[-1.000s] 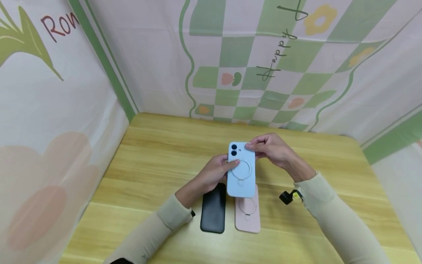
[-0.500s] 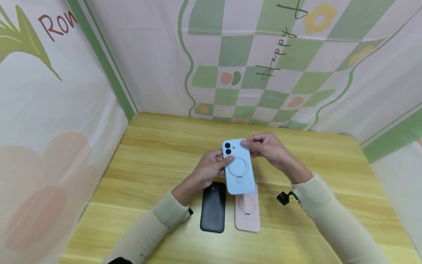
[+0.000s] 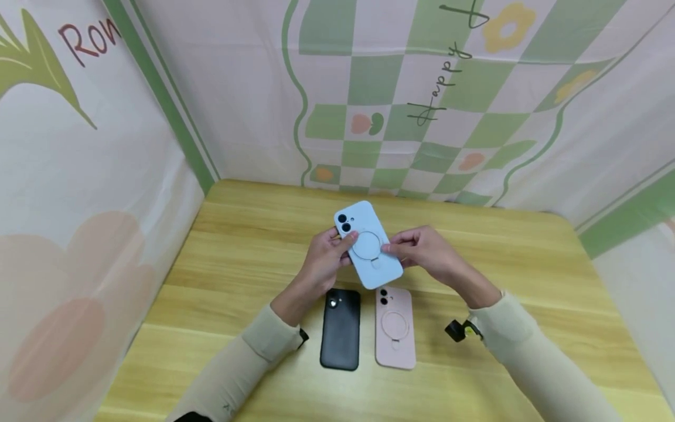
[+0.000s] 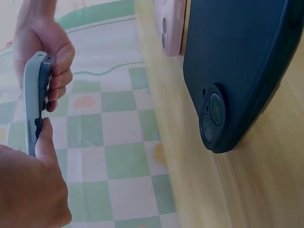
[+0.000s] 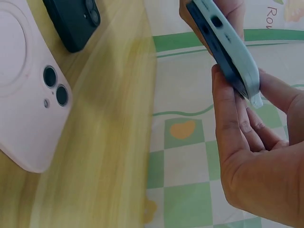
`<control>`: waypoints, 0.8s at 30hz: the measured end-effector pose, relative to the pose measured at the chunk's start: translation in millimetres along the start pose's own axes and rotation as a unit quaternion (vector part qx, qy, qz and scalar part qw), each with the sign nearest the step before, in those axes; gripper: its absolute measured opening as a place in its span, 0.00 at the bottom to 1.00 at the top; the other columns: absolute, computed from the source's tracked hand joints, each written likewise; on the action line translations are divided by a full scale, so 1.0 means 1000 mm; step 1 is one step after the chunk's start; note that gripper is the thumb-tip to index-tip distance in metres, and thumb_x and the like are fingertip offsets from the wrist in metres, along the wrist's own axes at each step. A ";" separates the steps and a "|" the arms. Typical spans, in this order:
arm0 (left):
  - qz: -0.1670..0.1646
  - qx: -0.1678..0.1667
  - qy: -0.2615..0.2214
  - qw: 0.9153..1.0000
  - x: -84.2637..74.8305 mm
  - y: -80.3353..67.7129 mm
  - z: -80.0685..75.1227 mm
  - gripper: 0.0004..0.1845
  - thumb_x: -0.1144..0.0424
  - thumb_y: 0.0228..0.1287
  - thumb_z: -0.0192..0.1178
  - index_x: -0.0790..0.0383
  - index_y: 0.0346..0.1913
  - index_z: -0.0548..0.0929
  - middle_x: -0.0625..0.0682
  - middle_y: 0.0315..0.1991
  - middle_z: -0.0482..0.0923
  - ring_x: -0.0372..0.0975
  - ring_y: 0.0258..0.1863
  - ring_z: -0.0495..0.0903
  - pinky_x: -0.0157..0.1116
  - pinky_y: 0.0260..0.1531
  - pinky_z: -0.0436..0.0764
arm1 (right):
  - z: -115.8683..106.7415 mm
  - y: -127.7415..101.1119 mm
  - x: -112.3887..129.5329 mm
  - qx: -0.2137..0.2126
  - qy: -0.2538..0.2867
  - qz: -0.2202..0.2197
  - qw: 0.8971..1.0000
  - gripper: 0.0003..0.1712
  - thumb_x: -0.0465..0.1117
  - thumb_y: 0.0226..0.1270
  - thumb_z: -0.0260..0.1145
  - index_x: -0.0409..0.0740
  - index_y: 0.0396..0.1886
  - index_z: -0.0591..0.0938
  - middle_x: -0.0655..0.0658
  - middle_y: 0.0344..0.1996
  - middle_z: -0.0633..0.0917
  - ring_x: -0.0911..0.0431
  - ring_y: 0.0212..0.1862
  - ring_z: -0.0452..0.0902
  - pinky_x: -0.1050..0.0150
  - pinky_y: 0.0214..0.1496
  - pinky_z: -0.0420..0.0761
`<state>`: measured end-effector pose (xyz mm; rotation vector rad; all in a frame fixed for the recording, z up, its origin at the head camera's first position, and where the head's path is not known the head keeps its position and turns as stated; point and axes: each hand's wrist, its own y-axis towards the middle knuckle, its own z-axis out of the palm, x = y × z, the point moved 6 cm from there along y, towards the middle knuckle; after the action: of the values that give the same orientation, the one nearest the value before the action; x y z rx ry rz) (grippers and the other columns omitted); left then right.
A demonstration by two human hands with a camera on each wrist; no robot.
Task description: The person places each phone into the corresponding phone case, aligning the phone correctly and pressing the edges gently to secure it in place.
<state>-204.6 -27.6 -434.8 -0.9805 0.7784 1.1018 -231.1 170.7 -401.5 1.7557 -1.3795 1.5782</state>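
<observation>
Gripping a smooth, matte light-blue phone case point(image 3: 368, 252) with rounded corners and a ring on its back, the left hand point(image 3: 321, 264) and right hand point(image 3: 424, 255) pinch its edges above the wooden table point(image 3: 527, 281), over a black phone point(image 3: 341, 329) and pink case point(image 3: 395, 327).

Pale blue silicone phone case point(image 3: 367, 244) at frame centre, back printed with a matching blue ring, dark blue along the edge in the wrist views. Below it, matte black phone case point(image 3: 341, 329) and soft pink phone case point(image 3: 395, 327) with pink ring. Honey-yellow wooden tabletop point(image 3: 237, 258) with streaked grain. White backdrop cloth point(image 3: 401, 88) across the top, green-and-white checks, peach hearts, yellow flower, green stripes. Cream sleeves point(image 3: 248, 363) at lower frame.
</observation>
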 end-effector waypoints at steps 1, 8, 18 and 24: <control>0.002 -0.001 -0.005 1.000 0.000 0.001 -0.001 0.20 0.64 0.80 0.60 0.68 0.68 0.79 0.63 0.54 0.88 0.44 0.47 0.89 0.38 0.50 0.90 | 0.001 -0.001 0.000 0.003 -0.007 -0.004 1.000 0.19 0.41 0.75 0.71 0.27 0.52 0.87 0.42 0.36 0.93 0.53 0.38 0.91 0.58 0.44 0.91; -0.024 0.015 -0.020 0.999 0.004 0.000 -0.002 0.21 0.65 0.80 0.60 0.70 0.69 0.76 0.64 0.56 0.87 0.44 0.48 0.89 0.38 0.50 0.89 | 0.003 -0.003 0.001 0.018 -0.048 -0.036 0.998 0.13 0.37 0.76 0.70 0.28 0.48 0.88 0.41 0.34 0.93 0.53 0.36 0.90 0.59 0.41 0.91; -0.041 0.099 0.012 0.994 -0.004 0.000 -0.008 0.23 0.59 0.83 0.57 0.76 0.65 0.76 0.55 0.40 0.88 0.41 0.37 0.91 0.41 0.44 0.91 | 0.007 -0.005 0.007 0.066 -0.113 -0.082 0.988 0.08 0.34 0.75 0.69 0.32 0.42 0.90 0.41 0.31 0.91 0.57 0.30 0.86 0.66 0.33 0.86; -0.067 0.111 0.057 0.990 0.002 0.001 -0.010 0.21 0.61 0.80 0.61 0.75 0.64 0.79 0.58 0.42 0.88 0.42 0.38 0.90 0.41 0.43 0.91 | 0.006 -0.006 0.016 0.105 -0.170 -0.103 0.974 0.06 0.34 0.73 0.71 0.35 0.40 0.91 0.45 0.28 0.90 0.62 0.25 0.78 0.71 0.27 0.77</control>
<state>-204.9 -36.3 -441.0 -0.8984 0.8949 0.8290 -225.2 162.0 -387.2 2.3020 -1.1560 1.3991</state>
